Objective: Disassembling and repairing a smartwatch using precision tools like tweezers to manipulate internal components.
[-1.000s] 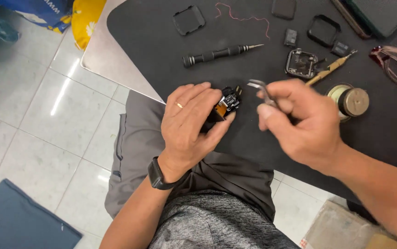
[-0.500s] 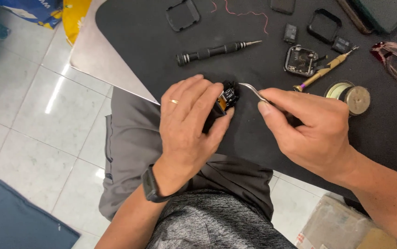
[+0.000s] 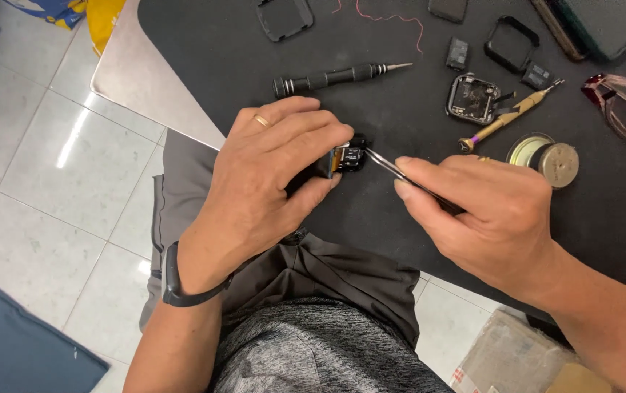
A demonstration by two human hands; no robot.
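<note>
1. My left hand (image 3: 269, 182) is curled over a small black electronic module (image 3: 347, 156), pinching it between thumb and fingertips at the edge of the black work mat (image 3: 254, 65), just above my lap. Only its right end pokes out past my fingers; an orange strip shows along its edge.

2. My right hand (image 3: 484, 215) is pressed together on a pair of fine metal tweezers (image 3: 389, 166), thumb and forefinger squeezing the shafts (whether the tips themselves are shut on anything is too small to tell).

3. The relation that matters: the module lies to the left of my right hand, and the tweezers' long axis runs from that hand up and leftward, tips touching or just at the module's exposed right face. The right hand is the one free to work; the left only steadies.

4. Well apart on the mat, beyond my hands: a black precision screwdriver (image 3: 335, 76) lying roughly left to right, an opened square watch case (image 3: 473, 98) with its insides showing, a wooden-handled tool (image 3: 509, 116) beside it, and a small round tin (image 3: 545, 156) just past my right knuckles.

5. Pink-framed glasses (image 3: 622, 109) sit at the far right edge.
</note>
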